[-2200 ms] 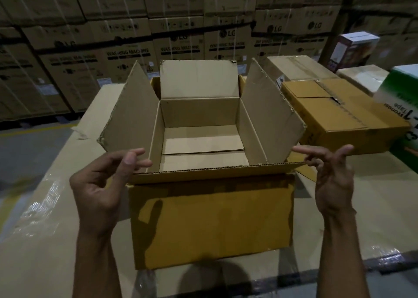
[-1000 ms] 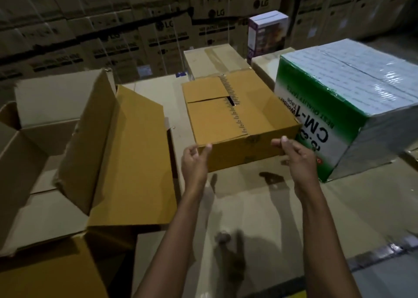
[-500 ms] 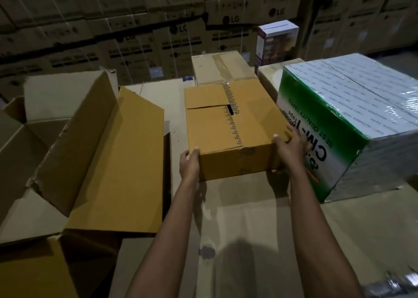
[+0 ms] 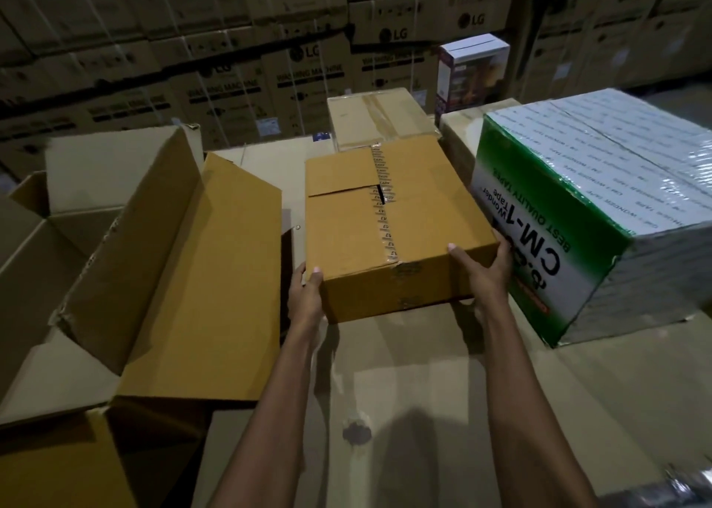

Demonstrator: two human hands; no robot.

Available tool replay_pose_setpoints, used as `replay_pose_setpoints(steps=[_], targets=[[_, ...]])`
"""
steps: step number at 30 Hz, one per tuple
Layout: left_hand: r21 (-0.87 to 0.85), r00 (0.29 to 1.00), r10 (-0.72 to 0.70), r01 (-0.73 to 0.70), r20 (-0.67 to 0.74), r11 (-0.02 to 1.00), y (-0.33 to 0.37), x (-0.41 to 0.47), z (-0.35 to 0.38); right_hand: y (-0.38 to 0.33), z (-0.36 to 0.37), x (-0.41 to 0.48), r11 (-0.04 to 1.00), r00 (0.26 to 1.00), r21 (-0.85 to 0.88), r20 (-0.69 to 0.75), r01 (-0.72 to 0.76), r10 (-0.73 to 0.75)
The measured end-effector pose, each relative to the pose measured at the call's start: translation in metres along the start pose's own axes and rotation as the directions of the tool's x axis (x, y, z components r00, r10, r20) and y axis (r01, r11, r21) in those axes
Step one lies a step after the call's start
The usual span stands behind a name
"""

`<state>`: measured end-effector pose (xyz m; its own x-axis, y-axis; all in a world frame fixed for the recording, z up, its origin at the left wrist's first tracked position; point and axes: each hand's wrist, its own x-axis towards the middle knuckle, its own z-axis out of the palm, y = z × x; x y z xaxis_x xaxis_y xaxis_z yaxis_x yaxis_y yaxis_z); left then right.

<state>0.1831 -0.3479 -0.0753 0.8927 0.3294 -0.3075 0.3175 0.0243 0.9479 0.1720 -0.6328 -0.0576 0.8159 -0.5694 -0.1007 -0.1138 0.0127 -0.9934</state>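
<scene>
Left hand and right hand grip taped box at near corners, thumbs on top. Fingers underneath hidden, so it might slip against green carton.

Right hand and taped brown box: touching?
Touching. Head view shows the right hand gripping the taped box at its near right corner, thumb on the top face, fingers wrapped round the side.

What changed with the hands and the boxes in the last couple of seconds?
Both hands left the open carton and swung right to the taped brown box. A second ago they reached for it with open fingers; now the left hand grips its near left corner and the right hand its near right corner. The open carton and the green-and-white carton stayed put.
</scene>
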Motion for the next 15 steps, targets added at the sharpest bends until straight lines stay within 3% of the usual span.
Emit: replay_pose_setpoints(steps=[4, 8, 12, 15], targets=[[-0.134, 0.998, -0.044, 0.049, 0.045, 0.99, -0.002, -0.011, -0.01, -0.03, 0.016, -0.017, 0.989, 0.994, -0.125, -0.068, 0.073, -0.082], [-0.361, 0.979, -0.146, 0.19, 0.145, 0.913, -0.016, -0.025, -0.013, -0.076, 0.029, -0.038, 0.91, 0.927, -0.218, -0.049, 0.352, -0.371], [-0.496, 0.921, -0.339, 0.39, 0.195, 0.775, -0.028, -0.039, 0.008, -0.118, 0.053, -0.074, 0.702, 0.738, -0.297, 0.014, 0.647, -0.675], [-0.412, 0.867, -0.432, 0.497, 0.247, 0.764, -0.027, -0.062, 0.036, -0.127, 0.074, -0.101, 0.475, 0.566, -0.449, 0.087, 0.757, -0.82]])
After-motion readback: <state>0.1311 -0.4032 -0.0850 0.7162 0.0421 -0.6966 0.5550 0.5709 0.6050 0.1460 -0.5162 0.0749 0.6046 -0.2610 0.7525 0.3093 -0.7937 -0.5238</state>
